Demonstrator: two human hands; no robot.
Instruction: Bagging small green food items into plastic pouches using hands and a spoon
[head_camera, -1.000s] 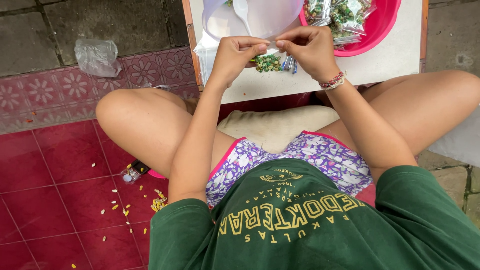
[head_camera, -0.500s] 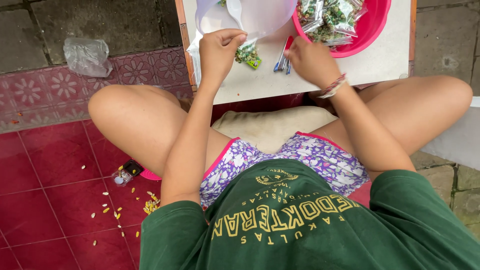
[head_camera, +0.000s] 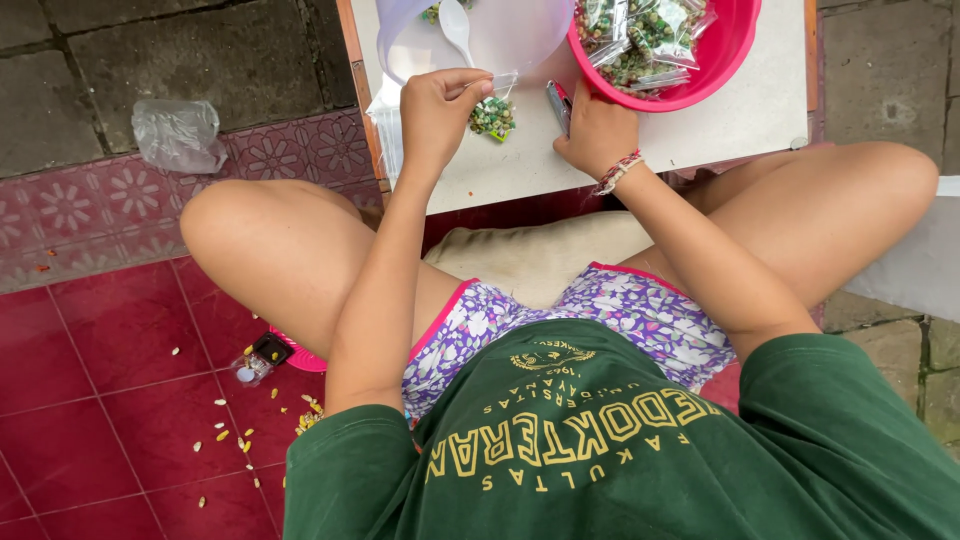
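Scattered yellow kernels (head_camera: 232, 432) on red floor tiles, near left. Right hand (head_camera: 597, 131) on white desk (head_camera: 740, 115), fingers clamped on small dark tool (head_camera: 558, 103). Left hand (head_camera: 437, 110) pinches small clear plastic bag of green peas (head_camera: 492, 114). Far right: round pink plastic bowl (head_camera: 728, 55) of filled packets.

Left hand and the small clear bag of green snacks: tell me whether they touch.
Touching. The head view shows the left hand pinching the top edge of the small bag over the white table.

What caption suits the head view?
Left hand pinches a small snack bag; right hand grips a stapler beside a red bowl.
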